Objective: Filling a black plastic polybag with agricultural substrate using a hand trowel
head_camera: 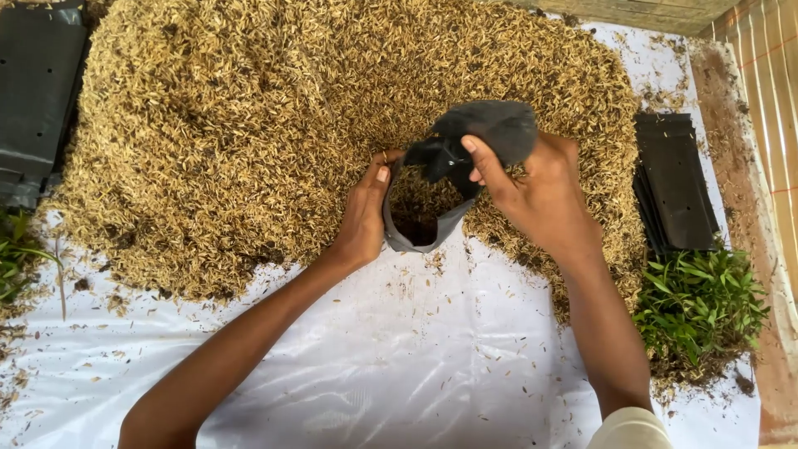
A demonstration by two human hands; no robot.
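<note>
Lighting: bright, even daylight; soft shadows under both forearms. Glare: sheen on white sheet (pixel 399 357) (wrinkles catch it). Focus: sharp centre; slight bending at edges.

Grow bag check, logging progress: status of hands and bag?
Left hand grips black grow bag rim. Right hand pinches opposite edge open. Bag partly filled, against husk pile. Nothing in the way.

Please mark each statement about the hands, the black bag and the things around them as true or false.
1. Both hands, left hand and right hand, hold one small black bag. True.
2. The bag stands on bare soil. False: it sits at the edge of a husk pile on a white sheet.
3. Green seedlings lie to the right. True.
4. The stack of flat black bags is red. False: it is black.
</note>
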